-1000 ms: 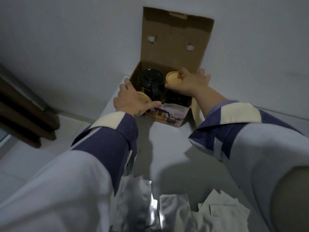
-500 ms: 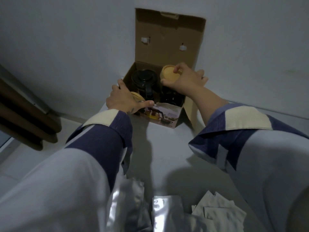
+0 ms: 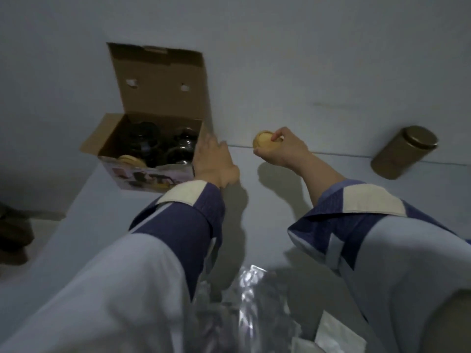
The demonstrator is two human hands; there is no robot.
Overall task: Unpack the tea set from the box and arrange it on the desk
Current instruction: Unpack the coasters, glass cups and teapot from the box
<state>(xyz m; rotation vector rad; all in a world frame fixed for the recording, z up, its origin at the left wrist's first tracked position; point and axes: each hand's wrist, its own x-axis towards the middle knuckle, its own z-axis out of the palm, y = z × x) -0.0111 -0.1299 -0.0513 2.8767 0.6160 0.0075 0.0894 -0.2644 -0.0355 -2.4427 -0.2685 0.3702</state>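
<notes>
Right hand (image 3: pixel 277 149) out of box (image 3: pixel 142 174), fingers pinched on 1 tan coaster (image 3: pixel 263 140), low over desk (image 3: pixel 267 205) near wall. Left hand (image 3: pixel 212 160) flat against box's right wall, fingers extended, holding nothing. Still boxed: dark teapot (image 3: pixel 142 135), glass cups (image 3: pixel 184 142), 1 more coaster (image 3: pixel 130 160). Nothing set down yet; early stage.

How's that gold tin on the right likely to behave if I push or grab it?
The tin looks like a smooth metal cylinder, so it may feel slippery. It seems taller than wide, so a push near its lid could tip it, and on its side it would probably roll across the desk. It looks rigid; its weight cannot be judged.
</notes>
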